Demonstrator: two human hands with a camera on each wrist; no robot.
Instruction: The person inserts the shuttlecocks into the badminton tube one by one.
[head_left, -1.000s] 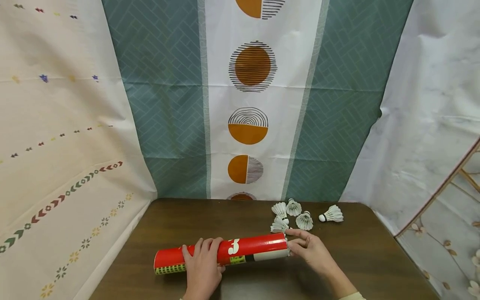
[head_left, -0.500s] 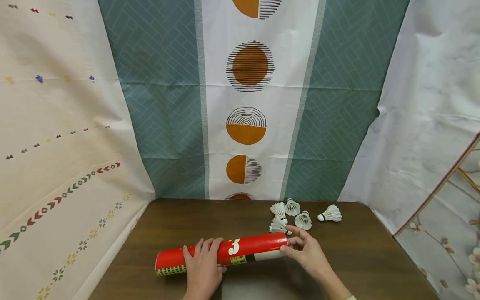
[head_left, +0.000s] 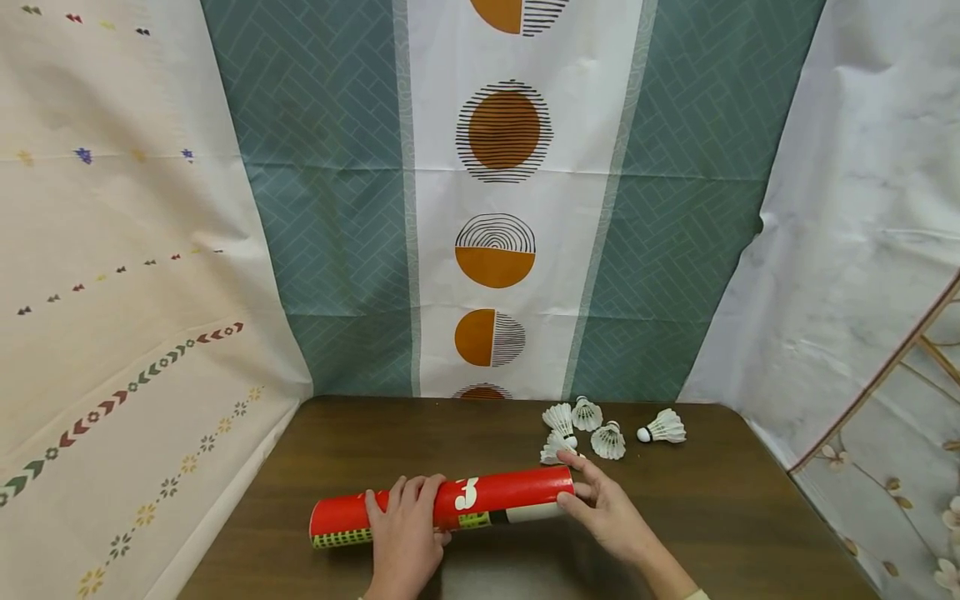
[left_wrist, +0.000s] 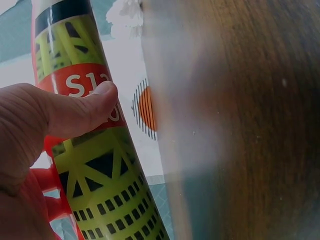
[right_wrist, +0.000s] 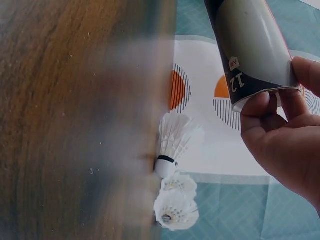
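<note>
In the head view, the left hand [head_left: 407, 533] holds the red tube [head_left: 480, 498], with shuttlecocks [head_left: 608, 442] past the right hand [head_left: 613, 517]. In the left wrist view, a thumb [left_wrist: 75, 111] crosses the tube. In the right wrist view, fingers [right_wrist: 294, 102] touch its end; I can't tell if they grip.
</note>
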